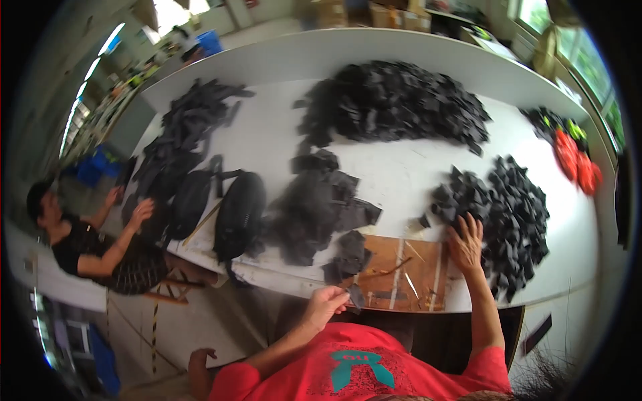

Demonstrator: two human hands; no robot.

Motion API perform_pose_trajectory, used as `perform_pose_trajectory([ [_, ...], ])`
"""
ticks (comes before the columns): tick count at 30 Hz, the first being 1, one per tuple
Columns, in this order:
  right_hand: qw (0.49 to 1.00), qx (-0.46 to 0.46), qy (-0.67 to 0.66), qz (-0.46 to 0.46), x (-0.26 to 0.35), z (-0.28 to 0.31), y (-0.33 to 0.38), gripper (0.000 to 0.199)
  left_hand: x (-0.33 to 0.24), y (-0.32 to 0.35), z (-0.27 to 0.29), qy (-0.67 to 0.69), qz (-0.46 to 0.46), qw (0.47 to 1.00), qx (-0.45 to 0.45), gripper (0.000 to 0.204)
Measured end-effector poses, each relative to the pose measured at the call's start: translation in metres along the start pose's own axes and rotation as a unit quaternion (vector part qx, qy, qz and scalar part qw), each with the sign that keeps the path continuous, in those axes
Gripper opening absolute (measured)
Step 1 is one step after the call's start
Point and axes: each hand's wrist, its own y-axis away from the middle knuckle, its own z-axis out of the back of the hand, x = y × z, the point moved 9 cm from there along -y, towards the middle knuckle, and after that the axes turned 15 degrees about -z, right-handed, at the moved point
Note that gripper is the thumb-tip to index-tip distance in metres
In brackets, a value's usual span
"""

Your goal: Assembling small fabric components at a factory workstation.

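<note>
My left hand [326, 305] is at the table's near edge, its thumb and fingers pinched on a small dark fabric piece [356, 296]. Farther right, my right hand [466, 246] reaches over the table with its fingers apart. Its fingertips touch the near-left edge of a heap of small folded dark pieces [515, 224]; whether one is under them I cannot tell. Between my hands a brown wooden board [428, 274] is set in the tabletop, with a thin metal tool [410, 286] lying on it. Flat dark pieces [348, 250] lie just beyond my left hand.
A large dark heap [408, 100] covers the far middle of the white table [401, 160]. Black bags [239, 214] and dark strips [200, 110] lie at left, where a co-worker [87, 240] sits. Red bundles [575, 162] rest at far right. Another hand [202, 354] shows at lower left.
</note>
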Motion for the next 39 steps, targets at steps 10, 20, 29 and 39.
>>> perform_pose_trajectory([
  [10,0.987,-0.092,0.018,-0.133,-0.004,0.049,0.006,0.037,-0.029,-0.007,-0.033,-0.014,-0.092,0.994,0.048,0.012],
  [20,0.795,0.159,-0.564,-0.158,0.159,0.084,0.053,0.016,-0.105,0.006,-0.072,-0.192,-0.350,0.916,0.043,0.016],
  [29,0.897,0.103,-0.408,-0.136,0.189,0.102,0.042,0.003,-0.104,0.008,-0.058,-0.251,-0.336,0.907,0.042,0.006],
  [39,0.963,0.003,-0.267,-0.028,0.216,0.104,0.047,0.010,-0.082,-0.012,-0.031,0.052,-0.269,0.961,-0.027,0.012],
])
